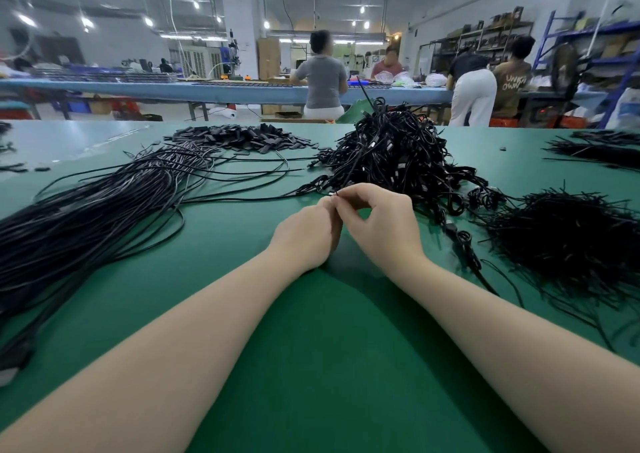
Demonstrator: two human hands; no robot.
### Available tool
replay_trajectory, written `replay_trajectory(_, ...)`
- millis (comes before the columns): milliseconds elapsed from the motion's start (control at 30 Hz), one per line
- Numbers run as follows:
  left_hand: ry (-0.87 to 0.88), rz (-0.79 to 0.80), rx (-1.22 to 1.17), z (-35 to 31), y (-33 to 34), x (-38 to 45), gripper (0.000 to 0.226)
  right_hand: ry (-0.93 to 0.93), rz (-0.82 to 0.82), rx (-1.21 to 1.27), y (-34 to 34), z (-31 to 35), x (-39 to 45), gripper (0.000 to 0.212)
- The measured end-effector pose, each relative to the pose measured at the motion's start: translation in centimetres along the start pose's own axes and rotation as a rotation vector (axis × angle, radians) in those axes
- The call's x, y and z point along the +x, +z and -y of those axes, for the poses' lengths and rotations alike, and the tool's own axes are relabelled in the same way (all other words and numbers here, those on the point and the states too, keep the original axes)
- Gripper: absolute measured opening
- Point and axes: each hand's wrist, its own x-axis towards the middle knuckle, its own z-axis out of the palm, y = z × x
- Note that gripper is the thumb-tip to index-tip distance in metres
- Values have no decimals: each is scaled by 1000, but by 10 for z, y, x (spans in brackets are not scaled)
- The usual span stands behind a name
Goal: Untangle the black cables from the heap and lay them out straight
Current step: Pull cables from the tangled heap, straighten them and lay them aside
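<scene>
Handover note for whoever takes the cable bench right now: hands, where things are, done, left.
Left hand and right hand: together at mid-table, fingers pinching a thin black cable end just in front of the tangled heap.
Straightened cables: a long bundle laid out on the left of the green table.
Done: a large share is already laid out straight.
Left: the heap is still tall and knotted; the pinched cable is not yet pulled free.
Short black pieces lie in a pile on the right, and small flat black parts behind.
</scene>
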Motion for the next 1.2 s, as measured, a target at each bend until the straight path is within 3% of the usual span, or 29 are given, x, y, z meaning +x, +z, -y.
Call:
replay_trajectory(167, 100, -106, 484, -1, 0, 0, 26, -190, 131, -439, -22, 8, 24, 9)
replay_trajectory(300, 410, -107, 753, -4, -6, 3, 35, -43, 540, -555, -52, 6, 53, 16)
replay_trajectory(367, 577, -102, 753, -10, -10, 0, 32, 124, 734, -397, -69, -4, 62, 17)
replay_trajectory(433, 698, -133, 668, -18, -16, -6, 26, 363, 875, -60, -83, -14, 61, 18)
replay_trajectory(500, 743, -233, 504, -22, -18, -11, 27, 585, 916, 321, -88, -25, 53, 18)
replay_trajectory(633, 487, -206, 32, -24, -13, -13, 22, 829, 755, 909, -65, -30, 36, 10)
replay_trajectory(733, 302, -198, -271, -20, -9, -12, 30, 950, 527, 1111, -40, -19, 32, 8)
replay_trajectory(833, 233, -175, -460, -19, -4, -11, 34, 979, 449, 1151, -26, -14, 27, 8)
replay_trajectory(1000, -32, -20, -793, -12, 9, 2, 30, 1010, 255, 1191, -11, -14, 15, 10)
replay_trajectory(1100, -89, 4, -852, -11, 8, 7, 29, 977, 155, 1181, -5, -12, 13, 5)
replay_trajectory(1200, -131, -5, -941, -12, 5, 8, 23, 932, 161, 1130, -4, -11, 11, 5)
